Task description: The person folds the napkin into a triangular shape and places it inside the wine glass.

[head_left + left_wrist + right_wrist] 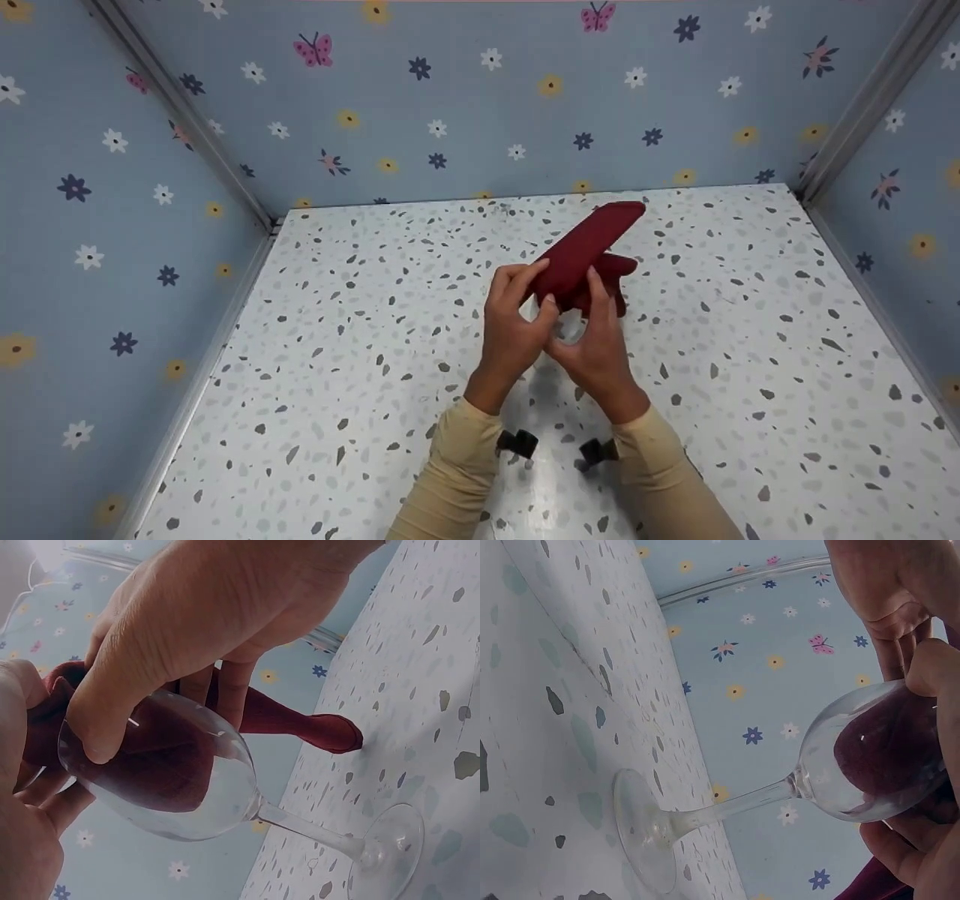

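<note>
A dark red cloth, folded into a long flap, rises from between both hands over the speckled table. Part of it is pushed into the bowl of a clear wine glass, and another end hangs outside behind the bowl. The glass stands upright, its foot on the table. My left hand pinches the cloth at the rim, thumb in front and fingers behind. With thumb near the rim and fingers round the bowl, my right hand grips the glass. Overhead, the hands and cloth hide most of the glass.
Blue flowered panels enclose the white speckled table at the back and both sides, with metal strips at the corners. Black wrist mounts stick out inward from the tan sleeves.
</note>
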The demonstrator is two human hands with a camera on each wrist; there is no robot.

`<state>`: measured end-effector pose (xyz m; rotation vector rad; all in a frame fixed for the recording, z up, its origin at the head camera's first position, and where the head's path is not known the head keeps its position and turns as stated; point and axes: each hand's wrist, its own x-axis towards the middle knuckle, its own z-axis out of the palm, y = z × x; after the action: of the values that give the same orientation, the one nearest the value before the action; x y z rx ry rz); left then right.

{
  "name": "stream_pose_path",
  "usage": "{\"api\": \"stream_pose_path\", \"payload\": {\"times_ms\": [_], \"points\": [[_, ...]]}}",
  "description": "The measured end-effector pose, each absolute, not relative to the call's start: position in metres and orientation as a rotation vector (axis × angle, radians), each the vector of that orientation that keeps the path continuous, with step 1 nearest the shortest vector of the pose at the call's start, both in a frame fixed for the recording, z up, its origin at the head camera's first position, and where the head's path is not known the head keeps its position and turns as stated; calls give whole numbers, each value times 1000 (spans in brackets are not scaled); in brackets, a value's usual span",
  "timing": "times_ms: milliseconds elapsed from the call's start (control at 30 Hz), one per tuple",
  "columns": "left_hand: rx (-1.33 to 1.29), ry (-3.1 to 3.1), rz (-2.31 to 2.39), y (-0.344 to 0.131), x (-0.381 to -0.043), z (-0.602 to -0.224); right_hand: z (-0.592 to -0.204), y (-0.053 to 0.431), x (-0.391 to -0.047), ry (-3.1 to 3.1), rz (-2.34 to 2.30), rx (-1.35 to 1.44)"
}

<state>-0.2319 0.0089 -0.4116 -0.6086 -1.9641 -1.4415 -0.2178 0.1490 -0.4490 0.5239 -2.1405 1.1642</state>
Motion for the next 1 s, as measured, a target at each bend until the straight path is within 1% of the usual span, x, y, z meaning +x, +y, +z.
{"api": "stream_pose_path", "payload": {"times_ms": [300, 467, 867, 1000], "points": [[-503, -2017, -1247, 9, -231, -414, -445, 152, -216, -2187, 1092, 485], [-461, -2024, -1228, 7, -231, -415, -445, 151, -216, -2219, 1091, 457], [-538, -2026, -1190, 2, -229, -418, -446, 152, -216, -2205, 1105, 473], [-528, -2027, -1232, 3, -229, -415, -444, 153, -217, -2200, 1107, 492]]}}
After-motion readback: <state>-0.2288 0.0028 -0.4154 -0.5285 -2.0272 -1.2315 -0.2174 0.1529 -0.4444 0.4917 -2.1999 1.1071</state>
